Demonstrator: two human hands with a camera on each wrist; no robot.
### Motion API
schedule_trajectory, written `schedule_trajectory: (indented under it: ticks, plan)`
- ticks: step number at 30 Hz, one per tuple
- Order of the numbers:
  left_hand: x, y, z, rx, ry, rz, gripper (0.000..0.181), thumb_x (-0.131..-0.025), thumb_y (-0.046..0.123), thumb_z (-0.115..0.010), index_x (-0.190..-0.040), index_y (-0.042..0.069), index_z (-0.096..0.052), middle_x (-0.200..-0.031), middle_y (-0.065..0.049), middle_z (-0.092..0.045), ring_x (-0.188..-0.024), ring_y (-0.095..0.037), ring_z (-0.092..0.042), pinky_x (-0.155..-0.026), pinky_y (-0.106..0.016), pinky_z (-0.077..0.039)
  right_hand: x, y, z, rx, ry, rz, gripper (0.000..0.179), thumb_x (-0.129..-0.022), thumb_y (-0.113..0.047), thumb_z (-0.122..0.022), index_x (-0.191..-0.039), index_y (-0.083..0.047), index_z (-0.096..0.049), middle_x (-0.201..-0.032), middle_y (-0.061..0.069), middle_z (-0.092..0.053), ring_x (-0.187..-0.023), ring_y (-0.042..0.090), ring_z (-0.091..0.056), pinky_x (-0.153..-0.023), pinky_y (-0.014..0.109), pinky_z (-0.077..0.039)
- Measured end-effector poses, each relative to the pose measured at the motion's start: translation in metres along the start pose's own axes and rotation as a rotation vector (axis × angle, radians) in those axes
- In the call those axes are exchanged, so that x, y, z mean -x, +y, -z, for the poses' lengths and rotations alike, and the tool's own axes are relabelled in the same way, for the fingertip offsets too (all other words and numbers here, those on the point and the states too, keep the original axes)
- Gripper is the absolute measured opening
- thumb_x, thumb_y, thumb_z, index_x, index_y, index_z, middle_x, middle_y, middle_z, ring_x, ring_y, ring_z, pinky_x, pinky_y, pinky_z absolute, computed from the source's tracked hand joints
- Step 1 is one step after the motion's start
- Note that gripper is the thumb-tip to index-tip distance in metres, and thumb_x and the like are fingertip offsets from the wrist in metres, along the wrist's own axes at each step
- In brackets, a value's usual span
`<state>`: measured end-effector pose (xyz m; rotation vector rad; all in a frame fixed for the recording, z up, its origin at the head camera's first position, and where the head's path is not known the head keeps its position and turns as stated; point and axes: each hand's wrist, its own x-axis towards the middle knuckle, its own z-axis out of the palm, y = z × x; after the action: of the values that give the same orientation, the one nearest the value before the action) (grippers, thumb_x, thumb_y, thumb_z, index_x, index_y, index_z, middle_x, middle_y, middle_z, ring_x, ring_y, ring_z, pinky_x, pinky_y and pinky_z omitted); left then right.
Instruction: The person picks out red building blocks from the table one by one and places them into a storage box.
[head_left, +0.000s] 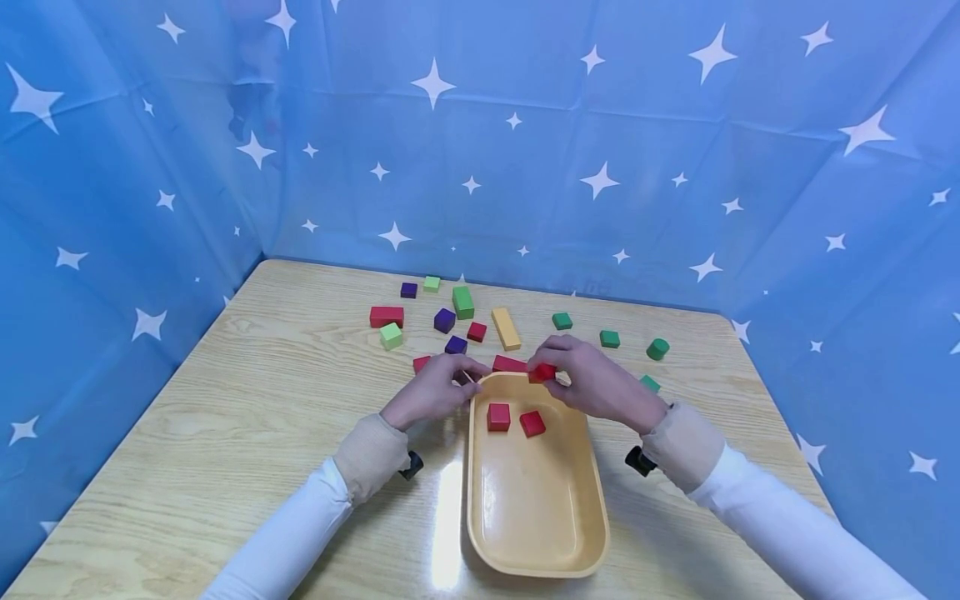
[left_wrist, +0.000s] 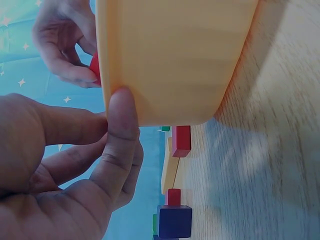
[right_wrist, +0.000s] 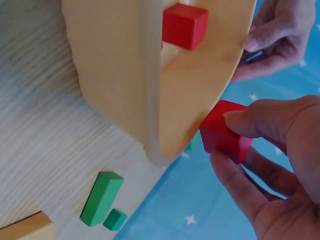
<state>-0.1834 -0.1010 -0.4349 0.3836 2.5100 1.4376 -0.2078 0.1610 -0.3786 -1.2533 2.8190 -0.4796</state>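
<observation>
A yellow-orange plastic tray [head_left: 536,492] sits on the table. Two red blocks, a cube [head_left: 498,417] and a second one [head_left: 532,424], lie inside near its far end. At the far left corner my left hand [head_left: 442,385] pinches the tray's rim between thumb and finger; the left wrist view has a fingertip [left_wrist: 123,100] on the outer wall. My right hand [head_left: 592,375] holds a red cube [right_wrist: 227,131] between thumb and fingers, over the far rim. Just beyond that rim lies a red block [head_left: 510,364], partly hidden by the tray.
Beyond the tray several blocks are scattered: a red bar [head_left: 386,317], a light green cube [head_left: 391,336], a purple cube [head_left: 444,321], a yellow bar [head_left: 506,328]. On the right are green pieces, including a cylinder [head_left: 657,349]. A blue star-patterned curtain [head_left: 480,150] encloses the table.
</observation>
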Motion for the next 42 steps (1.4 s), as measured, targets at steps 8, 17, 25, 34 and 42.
schedule_trajectory:
  ticks: [8,17,25,34,42]
  plan:
    - [0.0,0.0,0.0,0.013,-0.001,0.0,0.027,-0.099,0.006,-0.065,-0.125,0.003,-0.071,-0.109,-0.01,-0.071,-0.084,-0.018,-0.066,-0.07,-0.028,-0.057,0.005,-0.016,-0.005,-0.049,-0.048,0.038,0.03,-0.085,-0.003,-0.079,-0.108,-0.021,-0.074,-0.105,-0.004,-0.066,-0.094,0.011,-0.062,-0.081,0.031,-0.061]
    - [0.0,0.0,0.0,0.02,-0.008,0.011,0.028,-0.099,0.005,-0.064,-0.126,0.004,-0.071,-0.112,-0.01,-0.07,-0.089,-0.019,-0.066,-0.073,-0.028,-0.058,0.007,-0.033,-0.015,-0.112,-0.144,0.071,0.028,-0.086,-0.005,-0.08,-0.112,-0.016,-0.075,-0.112,-0.002,-0.067,-0.101,0.014,-0.061,-0.087,0.035,-0.061]
    - [0.0,0.0,0.001,0.017,-0.017,-0.013,0.029,-0.099,0.006,-0.064,-0.127,0.003,-0.07,-0.11,-0.01,-0.07,-0.088,-0.019,-0.065,-0.072,-0.027,-0.057,0.003,-0.041,-0.03,-0.047,-0.094,0.225,0.028,-0.084,-0.003,-0.079,-0.11,-0.016,-0.076,-0.109,-0.002,-0.067,-0.099,0.012,-0.063,-0.088,0.029,-0.058]
    - [-0.001,-0.001,0.0,0.006,-0.012,-0.001,0.027,-0.099,0.007,-0.065,-0.124,0.009,-0.073,-0.104,-0.005,-0.069,-0.088,-0.018,-0.064,-0.071,-0.028,-0.056,0.003,-0.05,-0.039,-0.097,-0.151,0.253,0.023,-0.086,-0.009,-0.081,-0.107,-0.018,-0.076,-0.107,-0.004,-0.067,-0.098,0.009,-0.06,-0.087,0.024,-0.055]
    - [-0.001,-0.002,0.001,0.001,-0.01,0.002,0.027,-0.099,0.007,-0.065,-0.124,0.009,-0.073,-0.107,-0.006,-0.07,-0.088,-0.018,-0.065,-0.072,-0.028,-0.057,0.005,-0.052,-0.046,-0.095,-0.26,0.233,0.021,-0.089,-0.009,-0.079,-0.106,-0.021,-0.077,-0.104,-0.007,-0.068,-0.096,0.005,-0.058,-0.088,0.02,-0.054]
